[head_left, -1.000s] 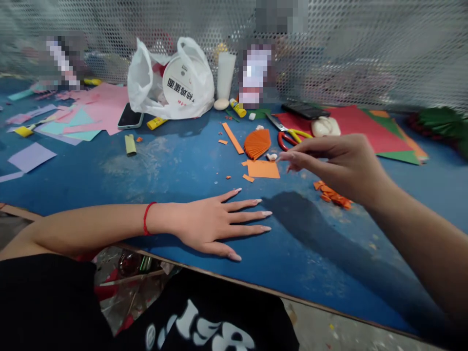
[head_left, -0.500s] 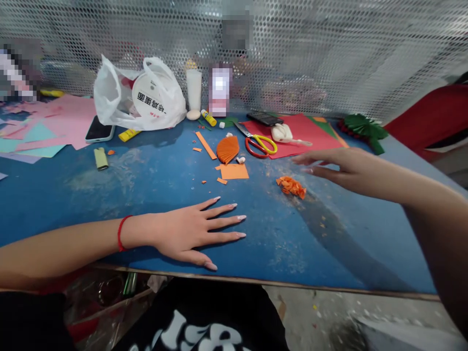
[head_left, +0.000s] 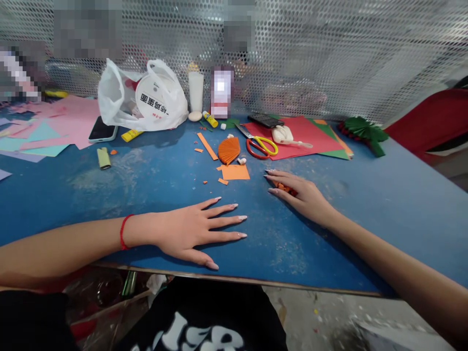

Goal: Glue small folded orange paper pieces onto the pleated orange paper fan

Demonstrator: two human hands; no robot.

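My left hand (head_left: 186, 230) lies flat on the blue table, fingers spread, holding nothing. Over a small clump of crumpled orange paper (head_left: 284, 187) rests my right hand (head_left: 302, 195). Its fingers are stretched out, with the thumb apart from them. The clump shows between thumb and fingers and is partly hidden; I see no closed grip on it. Beyond the hands are an orange paper rectangle (head_left: 236, 172), a pleated orange paper fan (head_left: 228, 150), an orange strip (head_left: 207, 146) and scissors (head_left: 261, 146) with red and yellow handles.
Red paper sheets (head_left: 307, 134) carry a white case (head_left: 282, 134). A green pleated paper piece (head_left: 365, 131) is at the right. At the back stand a white plastic bag (head_left: 117, 105), a white tube (head_left: 196, 92) and a phone (head_left: 222, 92). Another phone (head_left: 103, 129) and a lighter (head_left: 104, 158) lie left.
My right hand has come down and to the left, from above the table onto the orange paper clump. My left hand has stayed flat in place.
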